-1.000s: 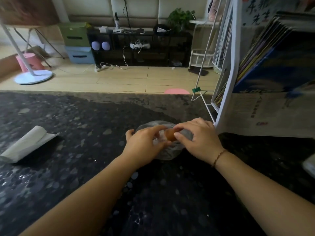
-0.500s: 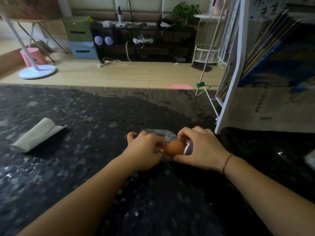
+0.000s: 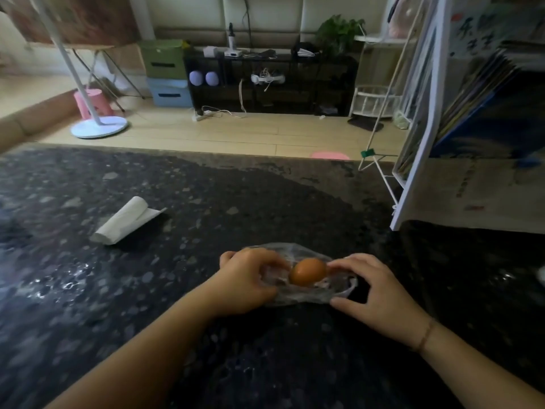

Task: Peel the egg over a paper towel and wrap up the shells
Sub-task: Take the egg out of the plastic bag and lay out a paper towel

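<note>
A brown egg (image 3: 308, 271) lies on a crumpled clear plastic bag (image 3: 306, 295) on the dark speckled counter (image 3: 206, 202). My left hand (image 3: 250, 278) sits at the bag's left side, its curled fingers and thumb pinching the plastic. My right hand (image 3: 368, 286) is to the right of the egg with its fingers spread. Its index fingertip touches the egg's right end and its thumb rests at the bag's near edge. A folded white paper towel (image 3: 126, 221) lies on the counter to the far left, apart from both hands.
A white rack of books and magazines (image 3: 418, 143) stands on the counter at the right, over a spread newspaper (image 3: 477, 196). Beyond the counter's far edge are the wooden floor, a black shelf (image 3: 271, 81) and a white stand base (image 3: 98, 128).
My right hand has let go of the egg and slid to the right; the egg now rests on the bag. The view has shifted nearer the counter.
</note>
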The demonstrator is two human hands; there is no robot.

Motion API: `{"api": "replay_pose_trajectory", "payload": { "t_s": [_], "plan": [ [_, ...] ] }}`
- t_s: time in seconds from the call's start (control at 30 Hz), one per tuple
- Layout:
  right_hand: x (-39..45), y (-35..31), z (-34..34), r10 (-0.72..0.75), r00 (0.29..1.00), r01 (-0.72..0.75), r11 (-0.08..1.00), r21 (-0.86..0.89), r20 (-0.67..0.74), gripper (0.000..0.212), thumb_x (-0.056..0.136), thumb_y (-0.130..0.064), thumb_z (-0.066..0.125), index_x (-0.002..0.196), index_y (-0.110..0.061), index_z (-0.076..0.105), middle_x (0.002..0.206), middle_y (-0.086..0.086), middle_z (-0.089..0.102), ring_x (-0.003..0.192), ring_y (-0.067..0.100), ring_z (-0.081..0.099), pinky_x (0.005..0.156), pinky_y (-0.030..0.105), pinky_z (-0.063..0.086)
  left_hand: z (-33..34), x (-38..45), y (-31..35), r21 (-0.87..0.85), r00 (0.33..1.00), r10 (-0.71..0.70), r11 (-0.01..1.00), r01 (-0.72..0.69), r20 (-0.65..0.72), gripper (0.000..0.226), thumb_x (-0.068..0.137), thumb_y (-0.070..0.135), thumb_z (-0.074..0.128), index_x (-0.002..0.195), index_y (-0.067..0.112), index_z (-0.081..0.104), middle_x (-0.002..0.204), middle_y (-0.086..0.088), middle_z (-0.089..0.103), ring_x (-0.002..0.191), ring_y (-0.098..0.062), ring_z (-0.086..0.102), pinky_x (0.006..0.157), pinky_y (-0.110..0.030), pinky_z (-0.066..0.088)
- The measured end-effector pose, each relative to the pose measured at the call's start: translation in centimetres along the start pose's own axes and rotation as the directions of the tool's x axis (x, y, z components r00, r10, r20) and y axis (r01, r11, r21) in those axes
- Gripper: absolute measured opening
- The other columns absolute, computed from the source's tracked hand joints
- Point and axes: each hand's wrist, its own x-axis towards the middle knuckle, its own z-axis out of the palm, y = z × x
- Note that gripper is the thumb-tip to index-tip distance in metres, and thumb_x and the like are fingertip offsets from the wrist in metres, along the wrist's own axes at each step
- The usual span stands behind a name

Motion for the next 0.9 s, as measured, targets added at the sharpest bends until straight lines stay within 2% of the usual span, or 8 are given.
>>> {"api": "replay_pose_trajectory", "payload": {
  "t_s": [0.1, 0.2, 0.3, 0.37, 0.5, 0.7, 0.8, 0.9],
  "plan": [
    [-0.5, -0.6, -0.5, -0.08, 0.992, 0.086, 0.994, 0.065, -0.097, 0.045, 0.069, -0.03, 0.081, 0.11, -0.036, 0.063, 0.116, -0.012, 0.057, 0.12, 0.015, 0.052, 0.106, 0.025, 0.038, -3.1, -2.1, -0.3, -0.285, 0.991, 0.116, 0.95, -0.13, -0.065, 0.029, 0.086, 0.013, 0.072, 0.112, 0.024, 0.07, 0.111, 0.004, 0.071, 0.102, -0.017, 0.067, 0.094, -0.038, 0.053],
    [0.7, -3.5, -0.6, -0.176, 0.943, 0.196, 0.98, 0.045, -0.283, 0.034, 0.078, -0.039, 0.066, 0.11, -0.026, 0.065, 0.113, -0.01, 0.06, 0.113, 0.017, 0.055, 0.1, 0.021, 0.038, -7.2, -3.8, -3.1, -0.362, 0.931, 0.015, 0.919, -0.157, -0.366, 0.023, 0.087, 0.002, 0.07, 0.098, 0.023, 0.072, 0.097, -0.002, 0.074, 0.09, -0.013, 0.07, 0.083, -0.027, 0.055],
    [2.9, -8.3, 0.8, -0.202, 0.909, 0.265, 0.955, 0.131, -0.364, 0.028, 0.08, -0.04, 0.059, 0.102, -0.024, 0.067, 0.103, -0.012, 0.061, 0.101, 0.013, 0.059, 0.089, 0.028, 0.047, -11.0, -4.6, -8.7, -0.069, 0.731, -0.147, 0.988, 0.136, -0.667, 0.016, 0.087, 0.009, 0.069, 0.095, 0.023, 0.07, 0.097, -0.001, 0.069, 0.091, -0.017, 0.064, 0.083, -0.033, 0.05],
    [4.9, -12.3, 3.1, -0.253, 0.907, 0.318, 0.936, 0.153, -0.336, 0.023, 0.08, -0.038, 0.06, 0.1, -0.028, 0.066, 0.095, -0.016, 0.062, 0.096, 0.007, 0.059, 0.085, 0.024, 0.047, -13.2, -5.4, -12.7, 0.062, 0.624, -0.215, 0.919, 0.391, -0.751, 0.023, 0.086, 0.018, 0.068, 0.109, 0.019, 0.069, 0.115, -0.007, 0.065, 0.108, -0.027, 0.059, 0.09, -0.037, 0.045],
    [9.0, -17.8, 9.1, -0.236, 0.961, 0.26, 0.95, 0.172, -0.147, 0.019, 0.082, -0.031, 0.068, 0.101, -0.026, 0.067, 0.082, -0.018, 0.064, 0.084, 0.01, 0.06, 0.08, 0.028, 0.05, -14.4, -5.2, -17.7, 0.047, 0.672, -0.415, 0.83, 0.555, -0.613, 0.049, 0.088, 0.029, 0.066, 0.133, 0.016, 0.055, 0.134, -0.016, 0.055, 0.121, -0.036, 0.052, 0.097, -0.041, 0.042],
    [10.5, -19.2, 15.2, 0.024, 0.995, -0.053, 0.95, 0.307, 0.098, 0.014, 0.082, -0.029, 0.07, 0.095, -0.025, 0.068, 0.074, -0.011, 0.067, 0.067, 0.002, 0.063, 0.062, 0.011, 0.048, -12.4, -4.0, -18.0, -0.125, 0.695, -0.495, 0.85, 0.511, -0.521, 0.045, 0.082, 0.029, 0.069, 0.124, 0.017, 0.057, 0.111, -0.009, 0.068, 0.104, -0.027, 0.06, 0.078, -0.032, 0.044],
    [9.5, -19.0, 15.6, 0.23, 0.944, -0.318, 0.818, 0.479, 0.235, 0.015, 0.086, -0.029, 0.068, 0.095, -0.021, 0.06, 0.077, -0.003, 0.069, 0.066, 0.015, 0.072, 0.052, 0.028, 0.055, -10.2, -5.4, -15.9, -0.202, 0.746, -0.475, 0.879, 0.433, -0.467, 0.063, 0.073, 0.024, 0.076, 0.131, 0.023, 0.051, 0.09, 0.006, 0.069, 0.082, -0.009, 0.064, 0.066, -0.022, 0.045],
    [7.4, -19.0, 15.5, 0.319, 0.877, -0.48, 0.618, 0.623, 0.36, 0.024, 0.088, -0.034, 0.066, 0.089, -0.01, 0.062, 0.082, 0.007, 0.069, 0.066, 0.024, 0.074, 0.051, 0.035, 0.058, -7.3, -7.7, -13.7, -0.373, 0.756, -0.469, 0.872, 0.317, -0.456, 0.058, 0.073, 0.03, 0.079, 0.125, 0.026, 0.055, 0.082, 0.007, 0.073, 0.076, -0.011, 0.071, 0.073, -0.032, 0.056]
  ]
}}
